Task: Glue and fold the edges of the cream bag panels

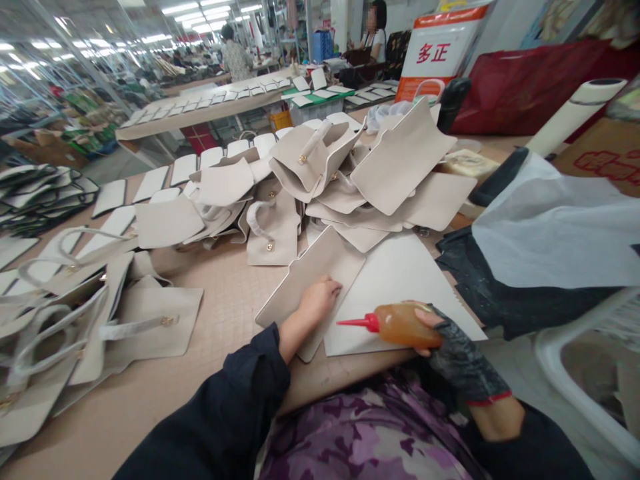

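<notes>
My left hand is closed at the right edge of a beige leather panel, its fingers curled on it. The panel partly overlaps a larger white sheet near the table's front edge. In my right hand, which wears a dark fingerless glove, is a squeeze bottle of amber liquid. The bottle lies sideways above the white sheet, its red nozzle pointing left toward the panel. Whether the nozzle touches anything, I cannot tell.
Beige bag pieces with wrapped handles are heaped behind the panel; more bag pieces lie at left. Dark material under white paper is at right, near a pale flask and a white-orange can. People work in the background.
</notes>
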The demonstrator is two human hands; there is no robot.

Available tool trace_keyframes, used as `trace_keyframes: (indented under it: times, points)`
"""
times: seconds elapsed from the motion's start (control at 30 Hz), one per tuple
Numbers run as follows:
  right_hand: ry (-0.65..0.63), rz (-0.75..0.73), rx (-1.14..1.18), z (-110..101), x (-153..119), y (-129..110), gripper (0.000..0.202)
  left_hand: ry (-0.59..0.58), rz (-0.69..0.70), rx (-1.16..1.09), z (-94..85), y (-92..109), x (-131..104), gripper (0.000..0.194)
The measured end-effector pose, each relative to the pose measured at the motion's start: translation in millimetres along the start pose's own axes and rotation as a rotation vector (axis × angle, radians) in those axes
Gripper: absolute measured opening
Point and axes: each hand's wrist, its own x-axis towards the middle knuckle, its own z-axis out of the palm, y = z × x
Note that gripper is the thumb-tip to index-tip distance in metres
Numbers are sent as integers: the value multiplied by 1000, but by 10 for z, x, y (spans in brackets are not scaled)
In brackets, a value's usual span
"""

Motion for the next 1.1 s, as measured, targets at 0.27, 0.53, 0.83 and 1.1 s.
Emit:
trace_keyframes:
  times: [0.27, 0.53, 0.83, 1.1]
  points:
    - [-196, 284, 915, -9, 485, 30, 43, -125, 207, 185, -113, -19, -35, 27]
    - [-237, 323, 906, 32, 632, 232, 43, -193, 442, 48, -170, -181, -261, 35]
    - [-229, 355, 1038, 50, 604, 223, 46, -398, 362, 141, -361, -69, 206, 89]
    - [-197, 337, 984, 73, 554, 192, 39, -494, 363, 79, -369, 73, 582, 103]
